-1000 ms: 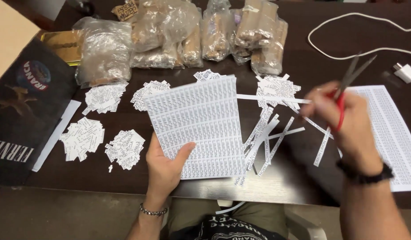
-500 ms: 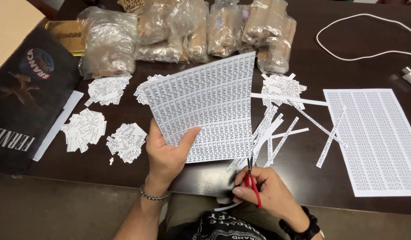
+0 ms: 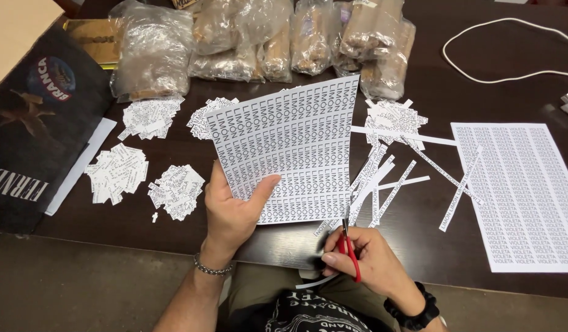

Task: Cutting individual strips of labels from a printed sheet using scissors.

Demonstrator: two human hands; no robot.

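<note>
dark table (image 3: 142, 237): five label piles, one flat sheet (image 3: 522, 197). left hand (image 3: 235, 212) pinches one printed sheet (image 3: 293, 150); right hand (image 3: 367, 261) grips scissors (image 3: 348, 246).

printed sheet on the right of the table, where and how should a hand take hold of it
Probably the near edge of the printed sheet, coming from the person's side: it lies flat on the dark table, so a hand could slide that edge past the table's front and pinch it. Its far part carries loose paper strips.

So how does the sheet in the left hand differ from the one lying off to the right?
The held sheet is lifted and curved in the left hand; the right-side sheet lies flat on the table, untouched. The held sheet's print runs sideways; the other's runs upright. Both are white, covered in rows of repeated words.
</note>
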